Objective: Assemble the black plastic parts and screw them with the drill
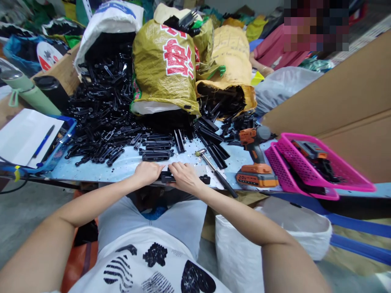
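Two hands are in close on one long black plastic bar [205,179], right at the near edge of the counter [88,172]! The fingers of the left hand [148,173] curl shut on its left end, tips hidden; those of the right hand [185,177] fold over the middle, pinching it from above, leaving the right end bare.

Here's the danger: so close to the edge, a loosened pinch could let the bar tip toward the lap. Just right, a hammer with a metal head and black handle [217,173] pokes its grip past the edge; a nudge from the right forearm could send it down. Beyond it, an orange-and-grey cordless drill [255,152] stands on its battery, top-heavy, I'd judge, if an elbow swings wide. And that heap of small black plastic parts [100,110] looks ready to slide if tugged from below.

Out to the containers! A white woven sack [122,18] gapes over the heap, black parts at its mouth. A gold woven sack with red lettering [165,69] stands beside it, its contents too dark to tell. A tan woven sack [230,53] shows black pieces inside. Far right, a bright pink perforated plastic basket [345,162] carries a black-and-orange battery-like block [310,149]. Far left, a blue plastic tray [71,129] bears white paper [18,134] and a blue pen [43,141].
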The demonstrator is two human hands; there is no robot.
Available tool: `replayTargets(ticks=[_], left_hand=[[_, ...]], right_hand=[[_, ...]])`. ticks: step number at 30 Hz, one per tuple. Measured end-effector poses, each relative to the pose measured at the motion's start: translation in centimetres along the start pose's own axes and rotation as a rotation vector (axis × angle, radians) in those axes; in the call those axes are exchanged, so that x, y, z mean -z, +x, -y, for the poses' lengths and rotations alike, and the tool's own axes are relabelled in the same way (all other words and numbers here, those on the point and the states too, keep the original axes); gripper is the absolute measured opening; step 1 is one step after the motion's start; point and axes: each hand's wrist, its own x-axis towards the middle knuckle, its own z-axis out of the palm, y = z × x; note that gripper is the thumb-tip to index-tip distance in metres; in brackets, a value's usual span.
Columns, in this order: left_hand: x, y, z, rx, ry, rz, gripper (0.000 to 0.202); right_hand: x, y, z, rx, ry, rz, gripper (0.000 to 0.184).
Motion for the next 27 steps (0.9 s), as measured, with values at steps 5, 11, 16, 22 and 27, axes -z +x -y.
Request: replayTargets(ticks=[5, 11, 16, 22, 27], left_hand=[[-0.2, 0.1, 0.2, 0.048, -0.008, -0.061, 0.06], [-3.3, 0.8, 0.6, 0.07, 0.023, -0.183, 0.048], [-4.8, -1.3, 0.8, -0.157, 0.031, -0.301, 0.031], [-6.0, -2.8, 0.4, -0.15, 0.05, -0.316, 0.043], [-5.6, -2.7, 0.2, -0.133, 0.065, -0.288, 0.045]], right_hand=[[-0.7, 2.2, -0.4, 0.122, 0.048, -0.025, 0.046], [-4.0, -1.4, -5.0, -0.193, 0.128, -0.167, 0.052], [-7.4, -8.4, -8.9, -0.904, -0.053, 0.106, 0.034], [-3.2, -8.5, -6.0, -0.921, 0.337, 0.062, 0.038], [1.5, -7.4, -0.5, -0.71, 0.615, -0.015, 0.045]])
